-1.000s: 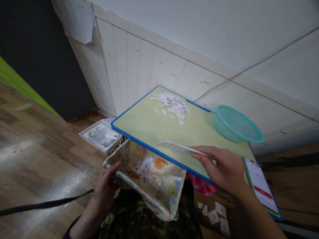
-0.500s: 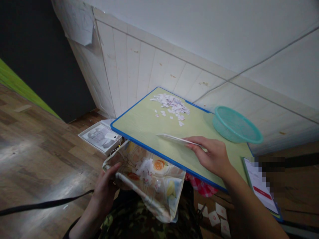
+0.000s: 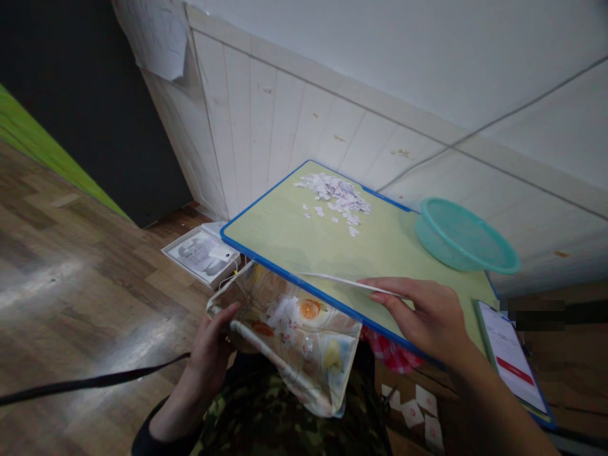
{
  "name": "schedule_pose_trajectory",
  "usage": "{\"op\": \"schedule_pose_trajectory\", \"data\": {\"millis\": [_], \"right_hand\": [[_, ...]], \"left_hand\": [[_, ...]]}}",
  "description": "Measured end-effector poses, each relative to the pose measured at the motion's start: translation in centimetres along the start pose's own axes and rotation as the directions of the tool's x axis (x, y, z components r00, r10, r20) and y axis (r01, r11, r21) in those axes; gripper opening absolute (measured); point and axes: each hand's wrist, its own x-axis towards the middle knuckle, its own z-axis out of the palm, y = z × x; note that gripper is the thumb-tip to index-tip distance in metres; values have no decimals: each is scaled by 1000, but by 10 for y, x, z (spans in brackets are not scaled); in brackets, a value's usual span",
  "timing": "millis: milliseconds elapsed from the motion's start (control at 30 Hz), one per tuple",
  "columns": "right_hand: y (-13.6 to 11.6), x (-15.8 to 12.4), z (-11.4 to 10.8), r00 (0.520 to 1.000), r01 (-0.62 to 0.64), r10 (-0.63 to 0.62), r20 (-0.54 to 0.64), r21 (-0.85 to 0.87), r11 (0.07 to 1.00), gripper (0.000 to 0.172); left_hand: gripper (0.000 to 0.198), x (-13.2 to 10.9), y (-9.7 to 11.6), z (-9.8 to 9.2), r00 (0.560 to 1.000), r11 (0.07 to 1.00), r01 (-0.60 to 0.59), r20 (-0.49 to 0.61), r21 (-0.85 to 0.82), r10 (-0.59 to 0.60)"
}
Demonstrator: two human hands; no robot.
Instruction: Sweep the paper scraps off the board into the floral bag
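Pinching the thin white card (image 3: 342, 280) in my right hand (image 3: 425, 316), I hold it nearly edge-on, so that it reads as a narrow, faintly curved strip; thumb and fingers are closed on its right end, and its free tip points left, over the near edge of the table (image 3: 270, 221). Whether the card touches the tabletop, I cannot tell. My left hand (image 3: 211, 354) is closed on the rolled margin of the printed cloth (image 3: 346, 335), thumb on top, the other fingers partly hidden. The cloth, soft and creased, sags into a shallow pouch below the near edge, its pattern showing an orange slice and yellow fruit. In its fold lies a loose clump of white scraps (image 3: 285, 316), crumpled and irregular. The tabletop is smooth, pale yellow-green, bounded by a blue rim. Toward its far edge spreads a low heap of paper bits (image 3: 339, 193), flat, angular and white with darker marks, a few lying apart on the near side. A round, teal, fine-meshed basket (image 3: 468, 235) sits at the far right corner, partly overhanging. A rectangular phone (image 3: 510, 354), its screen bright with a red bar, lies along the right edge.
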Motion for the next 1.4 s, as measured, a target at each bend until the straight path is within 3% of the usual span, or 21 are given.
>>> {"op": "schedule_pose_trajectory", "data": {"millis": [267, 400, 567, 867, 1167, 1400], "right_hand": [[1, 2, 0, 1000, 2, -2, -13, -25, 1000, 14], [5, 1, 4, 998, -59, 57, -37, -71, 996, 14], [2, 4, 3, 980, -149, 127, -151, -143, 978, 17], [-17, 4, 8, 999, 20, -23, -43, -68, 997, 14], [8, -4, 18, 993, 42, -64, -100, -204, 978, 18], [54, -5, 25, 990, -63, 25, -136, -285, 957, 17]], "left_hand": [[42, -4, 1, 2, 1000, 1000, -28, -6, -15, 28], [41, 0, -2, -1, 1000, 1000, -17, 9, -7, 17], [43, 3, -4, -3, 1000, 1000, -15, -4, -3, 15], [52, 0, -1, -1, 1000, 1000, 18, -5, 19, -18], [46, 0, -2, -1, 1000, 1000, 9, -30, -1, -9], [52, 0, -1, 0, 1000, 1000, 18, -13, 14, -18]]}}
